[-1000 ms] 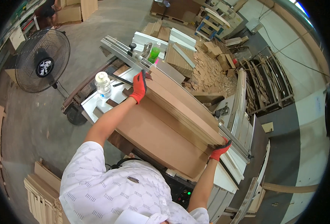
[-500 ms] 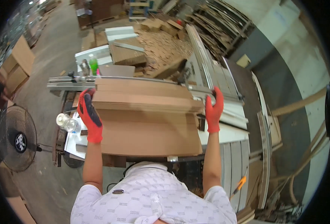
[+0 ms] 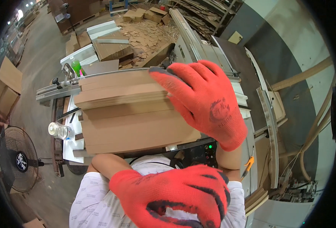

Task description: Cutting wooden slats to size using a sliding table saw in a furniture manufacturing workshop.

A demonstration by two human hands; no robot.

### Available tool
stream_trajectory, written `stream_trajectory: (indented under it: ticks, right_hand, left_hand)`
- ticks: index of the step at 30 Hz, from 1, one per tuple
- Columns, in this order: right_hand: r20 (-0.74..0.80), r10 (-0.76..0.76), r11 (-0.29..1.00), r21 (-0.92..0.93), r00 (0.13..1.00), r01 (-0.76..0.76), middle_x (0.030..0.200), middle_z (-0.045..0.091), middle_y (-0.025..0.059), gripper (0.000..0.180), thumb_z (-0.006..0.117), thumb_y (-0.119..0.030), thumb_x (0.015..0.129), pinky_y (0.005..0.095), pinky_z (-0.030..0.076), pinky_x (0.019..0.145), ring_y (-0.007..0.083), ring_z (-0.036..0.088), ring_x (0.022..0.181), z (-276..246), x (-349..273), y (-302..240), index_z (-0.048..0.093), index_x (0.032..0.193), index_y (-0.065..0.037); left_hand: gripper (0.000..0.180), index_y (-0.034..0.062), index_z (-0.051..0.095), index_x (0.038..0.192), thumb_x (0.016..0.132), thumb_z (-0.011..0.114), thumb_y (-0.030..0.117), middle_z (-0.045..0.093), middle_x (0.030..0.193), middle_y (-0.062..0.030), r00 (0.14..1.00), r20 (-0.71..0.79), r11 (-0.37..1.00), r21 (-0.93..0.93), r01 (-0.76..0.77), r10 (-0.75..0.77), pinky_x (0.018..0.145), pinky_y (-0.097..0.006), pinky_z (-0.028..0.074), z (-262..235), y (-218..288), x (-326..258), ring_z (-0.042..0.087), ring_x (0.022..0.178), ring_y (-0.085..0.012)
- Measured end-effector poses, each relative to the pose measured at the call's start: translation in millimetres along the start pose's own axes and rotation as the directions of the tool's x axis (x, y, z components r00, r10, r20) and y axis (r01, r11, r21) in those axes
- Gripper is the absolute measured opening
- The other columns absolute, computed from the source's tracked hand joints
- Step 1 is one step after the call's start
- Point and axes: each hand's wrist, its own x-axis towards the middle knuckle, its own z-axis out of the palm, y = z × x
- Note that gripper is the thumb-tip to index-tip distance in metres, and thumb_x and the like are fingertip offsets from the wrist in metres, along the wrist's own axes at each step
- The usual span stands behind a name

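Note:
A stack of brown cardboard sheets (image 3: 133, 121) lies on a white machine table (image 3: 70, 144) in front of me. My right hand (image 3: 202, 98), in a red glove, is raised close to the camera with its fingers stretched out to the left; they overlap the stack's upper right corner in the picture, and nothing is in the hand. My left hand (image 3: 171, 197), also in a red glove with black coating, is lifted in front of my chest, very near the camera. Its fingers look curled, and I cannot see whether they hold anything.
A grey metal rail (image 3: 57, 91) runs along the stack's far left. A clear plastic bottle (image 3: 59, 131) and a green bottle (image 3: 76, 66) stand on the table's left. A pile of cardboard scraps (image 3: 145, 34) lies beyond. A floor fan (image 3: 17, 159) stands at left; a control panel (image 3: 204, 150) sits below the stack.
Both hands have let go of the cardboard stack's sides and come up close to the camera. The stack stays on the table.

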Motion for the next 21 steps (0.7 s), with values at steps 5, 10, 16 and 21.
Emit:
stream_trajectory:
  ticks: [5, 10, 16, 21]
  right_hand:
    - [0.024, -0.025, 0.996, 0.09, 0.999, 0.023, 0.094, 0.057, 0.0029, 0.052, 0.064, -0.02, 0.079, 0.0381, 0.045, 0.081, 0.0219, 0.057, 0.086, -33, -1, -16, 0.059, 0.13, -0.013]
    - [-0.187, 0.004, 0.965, 0.259, 0.982, 0.045, 0.081, 0.051, -0.0012, 0.046, 0.071, -0.028, 0.068, 0.0333, 0.045, 0.061, 0.0159, 0.052, 0.067, -88, 0, -59, 0.069, 0.112, -0.019]
    - [-0.413, 0.081, 0.986, 0.166, 0.907, -0.012, 0.075, 0.053, 0.0022, 0.022, 0.07, -0.031, 0.077, 0.0365, 0.044, 0.061, 0.0209, 0.053, 0.069, -101, 2, -61, 0.066, 0.09, -0.014]
    - [-0.506, 0.095, 0.992, 0.124, 0.857, -0.037, 0.075, 0.053, 0.0019, 0.019, 0.072, -0.03, 0.078, 0.0353, 0.042, 0.057, 0.0201, 0.051, 0.066, -86, 12, -61, 0.068, 0.085, -0.014]
  left_hand:
    - [0.033, -0.0005, 0.066, 0.114, 0.091, 0.062, 0.023, 0.064, 0.116, -0.0179, 0.991, 0.03, 0.986, -0.094, 0.135, -0.133, 0.103, -0.051, 0.039, 2, -10, 3, 0.056, 0.109, -0.0379]
    - [0.032, -0.0003, 0.066, 0.113, 0.09, 0.063, 0.023, 0.064, 0.115, -0.0177, 0.972, 0.064, 0.961, -0.148, 0.233, -0.226, 0.103, -0.051, 0.039, -3, -37, 15, 0.056, 0.108, -0.0378]
    - [0.031, 0.0, 0.066, 0.111, 0.09, 0.063, 0.023, 0.064, 0.114, -0.0174, 0.967, 0.066, 0.956, -0.146, 0.253, -0.245, 0.102, -0.052, 0.04, -3, -48, 6, 0.057, 0.107, -0.0377]
    - [0.03, 0.0003, 0.066, 0.11, 0.09, 0.063, 0.023, 0.064, 0.113, -0.0171, 0.965, 0.037, 0.96, -0.102, 0.262, -0.259, 0.102, -0.052, 0.04, -6, -44, 3, 0.057, 0.106, -0.0377]
